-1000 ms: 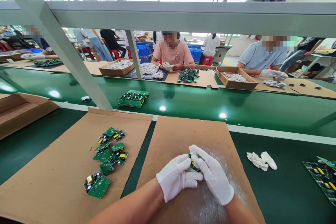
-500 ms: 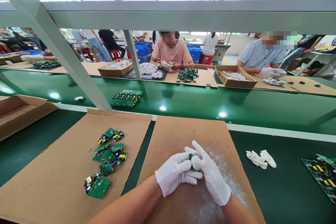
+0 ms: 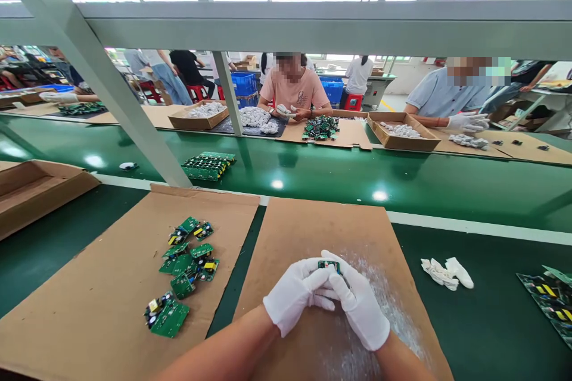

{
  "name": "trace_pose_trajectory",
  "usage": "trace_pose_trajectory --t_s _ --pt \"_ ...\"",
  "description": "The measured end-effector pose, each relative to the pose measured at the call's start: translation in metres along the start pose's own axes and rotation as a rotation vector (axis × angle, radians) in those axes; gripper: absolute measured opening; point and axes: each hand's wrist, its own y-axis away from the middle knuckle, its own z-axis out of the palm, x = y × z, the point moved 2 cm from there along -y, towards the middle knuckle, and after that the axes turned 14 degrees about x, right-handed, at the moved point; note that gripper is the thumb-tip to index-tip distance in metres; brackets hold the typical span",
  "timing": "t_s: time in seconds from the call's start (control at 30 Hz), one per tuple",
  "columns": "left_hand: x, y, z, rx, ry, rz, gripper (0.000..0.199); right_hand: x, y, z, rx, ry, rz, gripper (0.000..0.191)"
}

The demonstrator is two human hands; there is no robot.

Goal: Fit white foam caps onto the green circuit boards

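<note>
Between my two white-gloved hands is a small green circuit board (image 3: 329, 264), mostly covered by the gloves. My left hand (image 3: 297, 292) grips it from the left, fingers curled round it. On the other side my right hand (image 3: 357, 300) closes on it too, the thumb lying across its face. Both hands are above a sheet of brown cardboard (image 3: 304, 232) marked with whitish smears. To the left, several green circuit boards (image 3: 181, 265) with yellow and black components lie loosely on another cardboard sheet (image 3: 102, 286).
Crumpled white gloves (image 3: 447, 274) lie to the right, near more circuit boards (image 3: 547, 297) at the edge. A cardboard tray (image 3: 40, 190) is at left. Stacked boards (image 3: 208, 165) sit on the green conveyor belt (image 3: 286, 175). Slanted metal post (image 3: 120, 95) and co-workers (image 3: 295, 92) stand beyond.
My right hand's fingers have folded in closer round the circuit board, and its upper edge is now turned into view. On the belt, the stacked boards have shifted slightly left.
</note>
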Motion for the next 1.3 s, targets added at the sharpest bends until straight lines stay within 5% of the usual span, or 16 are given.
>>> trace_pose_trajectory --t_s 0.23,0.43,0.6,0.8,0.9,1.0,1.1,1.3 --pt "-0.003 -0.002 -0.001 -0.023 -0.062 0.091 0.034 -0.003 -0.002 0.000 -0.048 -0.102 0.043 0.051" --pt "0.000 0.004 0.005 -0.066 -0.129 0.190 0.039 -0.005 -0.003 -0.002 0.014 0.053 0.035 0.043" --pt "0.004 0.006 0.006 0.013 -0.205 0.174 0.033 -0.010 -0.001 -0.001 -0.081 -0.124 0.126 0.045" --pt "0.004 0.005 0.004 -0.042 -0.182 0.186 0.032 -0.011 -0.003 -0.003 -0.078 -0.057 0.093 0.042" --pt "0.005 0.004 0.002 -0.022 -0.159 0.177 0.030 -0.008 -0.003 -0.010 0.037 0.056 -0.045 0.047" --pt "0.005 0.004 0.001 0.019 -0.132 0.176 0.029 -0.011 -0.001 -0.017 0.235 0.335 -0.346 0.047" --pt "0.004 0.003 0.002 0.031 -0.145 0.210 0.027 -0.015 0.000 -0.016 0.278 0.555 -0.619 0.034" --pt "-0.007 -0.005 -0.010 0.228 -0.305 0.397 0.032 -0.019 0.003 -0.006 0.357 0.787 -0.804 0.023"
